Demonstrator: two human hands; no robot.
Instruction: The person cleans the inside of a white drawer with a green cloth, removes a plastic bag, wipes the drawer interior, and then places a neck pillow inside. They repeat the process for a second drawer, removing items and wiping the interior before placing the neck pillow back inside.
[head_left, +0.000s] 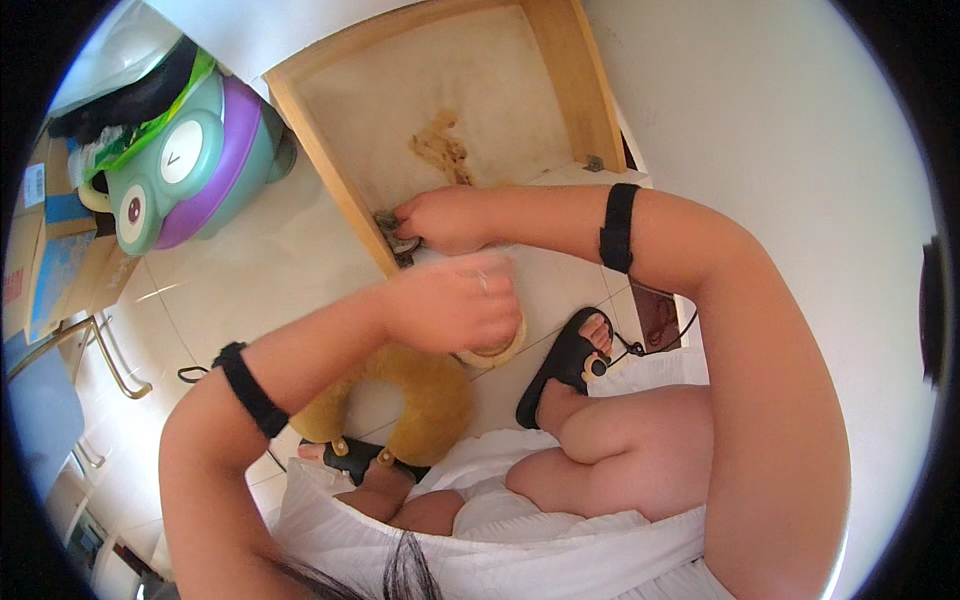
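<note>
A wooden drawer or cabinet frame (341, 172) stands before me, with a brown stain (444, 146) on its pale panel. At its near left corner my right hand (450, 221) has its fingers closed around a small grey-green crumpled item (388, 225), pressed against the wood beside dark metal hardware (405, 257). My left hand (465, 300), slightly blurred and with a ring on a finger, is curled just below the right one. Whether it holds anything is hidden. Partly under it lies a round tan-rimmed object (499, 352).
A mustard plush neck pillow (442, 405) lies by my feet, which wear black sandals (551, 367). Left are a green and purple cartoon-eyed plastic item (232, 150), cardboard boxes (64, 262) and a metal handle (112, 360). A white wall (750, 112) rises on the right; a dark cord (675, 337) hangs near it.
</note>
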